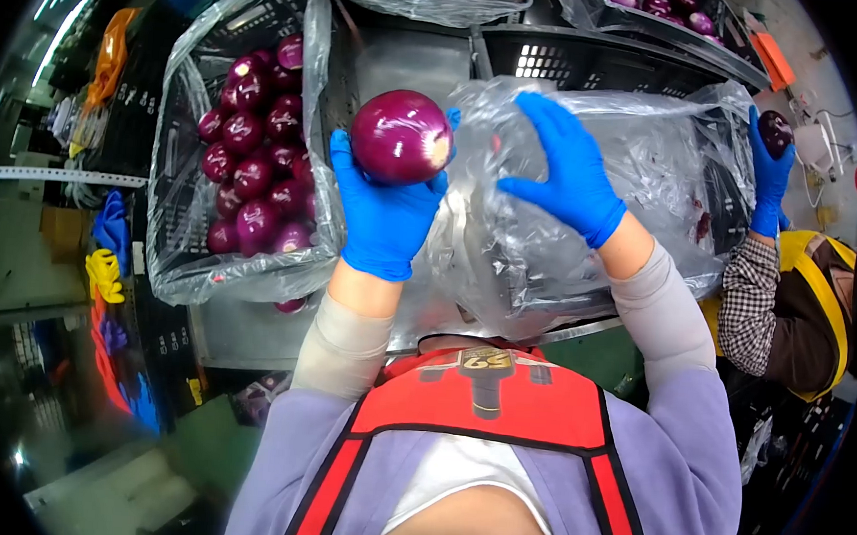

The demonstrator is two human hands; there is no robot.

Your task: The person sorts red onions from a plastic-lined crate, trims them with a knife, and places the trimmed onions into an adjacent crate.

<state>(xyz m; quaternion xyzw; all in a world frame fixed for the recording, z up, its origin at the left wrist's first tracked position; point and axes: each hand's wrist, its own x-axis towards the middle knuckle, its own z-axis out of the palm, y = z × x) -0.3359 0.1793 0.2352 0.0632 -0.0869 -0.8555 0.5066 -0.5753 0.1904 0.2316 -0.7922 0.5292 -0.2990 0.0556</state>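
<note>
A large, shiny peeled red onion (397, 133) rests in my left hand (384, 226), with the blue-gloved fingers curled round it from below. Its pale root end faces right. My right hand (573, 178), also in a blue glove, is held with thumb and fingers apart and nothing in it. Below that hand is a black crate lined with clear plastic (632, 152), with a few dark skin scraps on the lining. To the left, several peeled red onions (253, 173) fill part of another plastic-lined black crate (179, 262).
The crates stand on a metal table (257, 340). At the far right, a co-worker's gloved hand (769, 180) holds a dark red onion (775, 134). More onions lie in a crate (665, 2) at the back right. Blue and yellow gloves (104, 272) hang at the left.
</note>
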